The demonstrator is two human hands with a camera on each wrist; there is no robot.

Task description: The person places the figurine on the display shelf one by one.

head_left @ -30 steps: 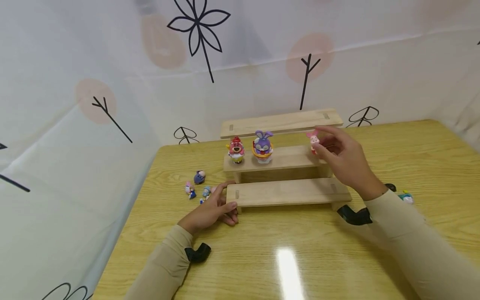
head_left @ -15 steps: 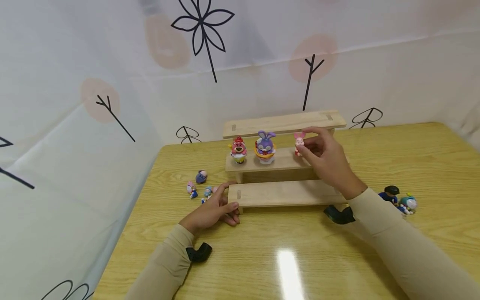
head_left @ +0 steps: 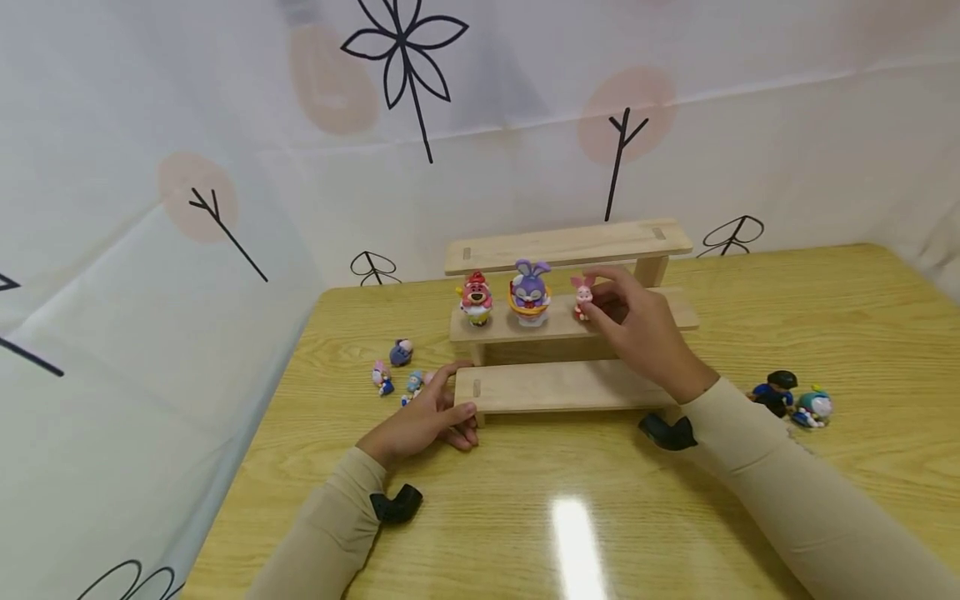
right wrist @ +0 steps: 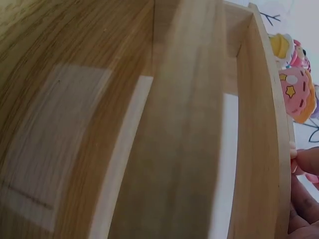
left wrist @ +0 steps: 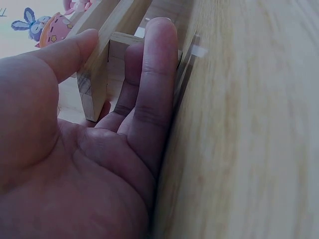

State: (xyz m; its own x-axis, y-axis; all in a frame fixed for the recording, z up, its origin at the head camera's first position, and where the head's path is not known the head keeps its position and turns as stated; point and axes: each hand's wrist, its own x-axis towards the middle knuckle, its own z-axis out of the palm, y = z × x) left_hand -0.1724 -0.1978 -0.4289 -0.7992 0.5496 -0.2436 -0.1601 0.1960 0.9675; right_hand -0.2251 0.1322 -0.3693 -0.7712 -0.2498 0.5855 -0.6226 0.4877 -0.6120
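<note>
In the head view my right hand (head_left: 637, 329) pinches a small pink piglet figurine (head_left: 582, 300) between thumb and fingers, at the middle step of a three-tier wooden display stand (head_left: 555, 387). Left of it on that step stand a purple rabbit figurine (head_left: 529, 292) in an orange-rimmed cup and a red bear figurine (head_left: 476, 298). My left hand (head_left: 423, 417) holds the left end of the stand's lowest step; in the left wrist view its thumb (left wrist: 77, 52) lies against the board, with other fingers around the underside. The right wrist view shows only my right fingertips (right wrist: 305, 162) and part of the piglet.
Beside my left hand lie several small figurines, among them a grey-blue one (head_left: 401, 352) and a pink-and-blue one (head_left: 382, 378). To the right, near my sleeve, sit a dark-capped figurine (head_left: 780, 385) and a teal-and-white one (head_left: 813, 407). A printed white cloth (head_left: 510, 183) hangs behind the table.
My right hand has carried the piglet leftward along the middle step, then lowered it onto the board close to the rabbit. The left hand has kept its hold on the stand.
</note>
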